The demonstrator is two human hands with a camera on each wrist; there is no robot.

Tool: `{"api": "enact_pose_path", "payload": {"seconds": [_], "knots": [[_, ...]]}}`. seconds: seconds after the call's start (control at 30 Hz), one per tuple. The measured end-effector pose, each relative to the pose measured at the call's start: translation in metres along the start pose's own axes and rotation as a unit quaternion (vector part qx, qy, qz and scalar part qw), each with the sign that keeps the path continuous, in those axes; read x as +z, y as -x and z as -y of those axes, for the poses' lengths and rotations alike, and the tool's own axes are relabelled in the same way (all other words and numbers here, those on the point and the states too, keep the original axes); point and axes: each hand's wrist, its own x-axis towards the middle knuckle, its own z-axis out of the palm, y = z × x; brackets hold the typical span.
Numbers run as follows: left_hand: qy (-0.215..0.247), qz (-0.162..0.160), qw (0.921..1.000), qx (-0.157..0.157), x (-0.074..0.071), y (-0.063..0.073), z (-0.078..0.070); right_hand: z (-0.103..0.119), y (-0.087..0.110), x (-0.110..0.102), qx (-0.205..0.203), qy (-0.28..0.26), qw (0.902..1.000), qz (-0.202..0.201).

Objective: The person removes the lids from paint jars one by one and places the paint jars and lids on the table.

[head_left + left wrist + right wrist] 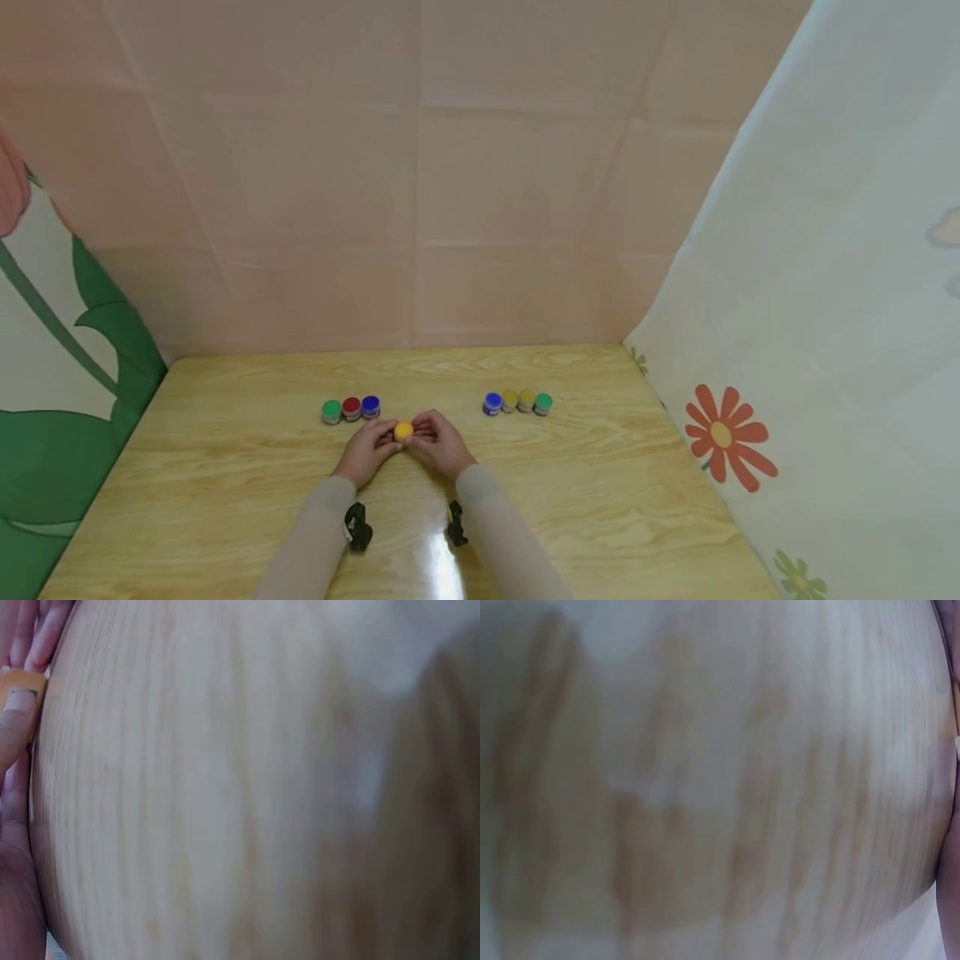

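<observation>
Held item, one: a small, round, orange-yellow-topped tub (403, 431), placed between your two hands above the table, nearer to the left-hand row of tubs than to the right-hand one.

Your left hand (362, 455): fingers and thumb pinching the orange-yellow tub from its left side; the left wrist view shows a thumb laid against its orange surface.

Your right hand (444, 447): thumb and bent fingers pinching the same tub from its right side; the right wrist view catches only a strip of hand and a sliver of orange at its edge.

Left row, three small, round tubs, side by side, just beyond your left hand: green-topped tub (332, 411), red-topped tub (352, 407), blue-topped tub (371, 406), the last nearest to your fingers.

Right row, four like tubs, beyond your right hand and to its right: a second blue-topped tub (492, 403), two dull-yellow-topped tubs (517, 400), a second green-topped tub (543, 403).

Support: table (600, 483) with light-brown wood grain.

Worn: pale long sleeves (506, 533); a black device (358, 527) at each wrist.

Surround: creased pinkish-beige sheet (487, 183) behind; white sheet with a red flower (722, 435) at right.
</observation>
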Motion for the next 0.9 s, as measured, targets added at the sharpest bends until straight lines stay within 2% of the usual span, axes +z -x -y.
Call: {"api": "enact_pose_path", "payload": {"seconds": [0.33,0.47,0.63,0.73,0.9], "knots": [[-0.019,0.0,0.9997,0.016,0.0,0.0,0.003,0.001,0.001,-0.003,-0.018,0.003,0.9995,0.026],[-0.018,0.005,0.9998,0.01,0.0,-0.002,0.003,0.002,0.002,-0.002,-0.003,-0.006,0.9997,0.025],[-0.019,0.01,0.9998,0.004,0.002,0.0,0.004,0.0,0.004,0.0,0.011,0.015,0.9997,0.016],[-0.019,0.005,0.9998,0.004,0.003,0.001,0.004,-0.005,0.003,0.003,0.005,0.019,0.9998,0.005],[-0.021,-0.006,0.9997,0.005,0.003,-0.002,0.005,-0.027,-0.009,0.005,-0.007,0.034,0.9993,-0.01]]}}
